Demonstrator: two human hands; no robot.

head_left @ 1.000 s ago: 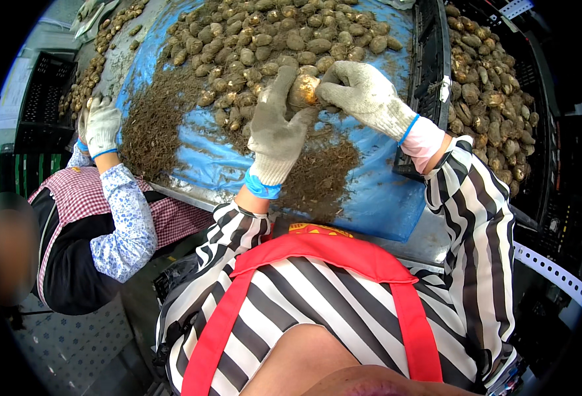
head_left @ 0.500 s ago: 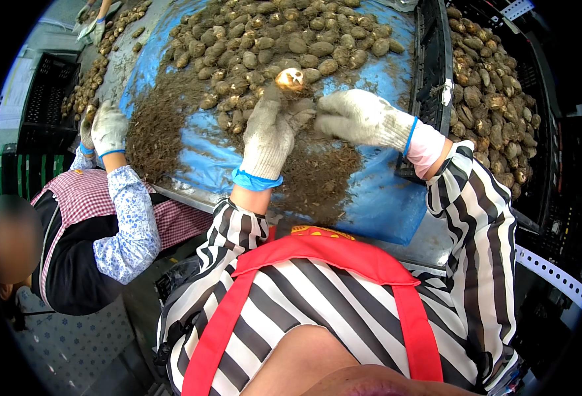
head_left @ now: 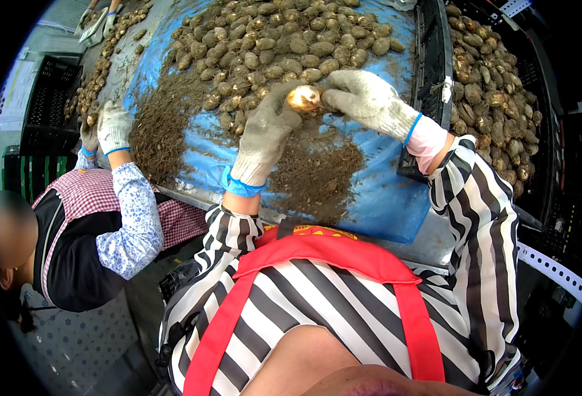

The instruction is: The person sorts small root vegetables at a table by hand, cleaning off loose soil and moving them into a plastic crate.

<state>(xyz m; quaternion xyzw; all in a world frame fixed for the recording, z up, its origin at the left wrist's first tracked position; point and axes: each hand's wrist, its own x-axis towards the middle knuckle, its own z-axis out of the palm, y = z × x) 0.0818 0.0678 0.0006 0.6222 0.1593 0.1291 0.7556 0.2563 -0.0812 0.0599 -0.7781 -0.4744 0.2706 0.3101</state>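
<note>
Gripping tuber (head_left: 303, 98) in curled left hand (head_left: 270, 125), beside pile (head_left: 266, 43) over blue sheet (head_left: 391, 198); my right hand (head_left: 365, 96), apart half-second ago, now touches tuber, fingers bunched, pinch unclear; both hands working it

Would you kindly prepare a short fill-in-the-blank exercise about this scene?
1. Flanking one round, pale-ended brown tuber, the person's left hand and right hand wear whitish knitted ____.
2. The heaped brown oval tubers rest on a plastic sheet coloured ____.
3. The person's wide cloth apron straps are ____.
Missing words: gloves; blue; red.
</note>
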